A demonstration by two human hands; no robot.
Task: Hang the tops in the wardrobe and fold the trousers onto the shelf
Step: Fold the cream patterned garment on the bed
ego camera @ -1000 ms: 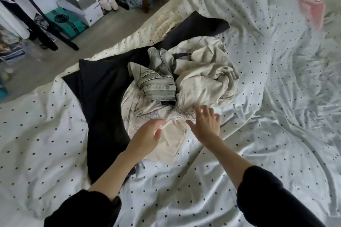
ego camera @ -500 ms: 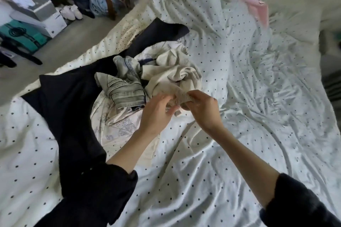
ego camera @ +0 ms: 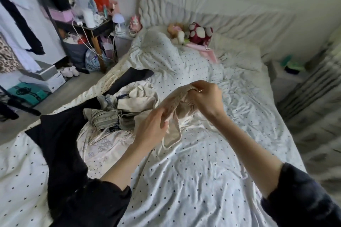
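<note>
A beige knitted garment is lifted off the dotted white duvet. My right hand pinches its ribbed hem at the top, and my left hand grips the same hem lower down, so the cloth stretches between them. The rest of the garment trails left into a pile with grey jeans and a cream printed piece. A large black garment lies spread under the pile on the left of the bed.
A clothes rail with hanging clothes stands at the far left, with boxes below it on the floor. A cluttered side table is next to the bed head. Soft toys lie by the pillows.
Both hands have taken hold of the beige garment's hem and raised it off the pile. The camera has tilted up, bringing the bed head and the room into view.
</note>
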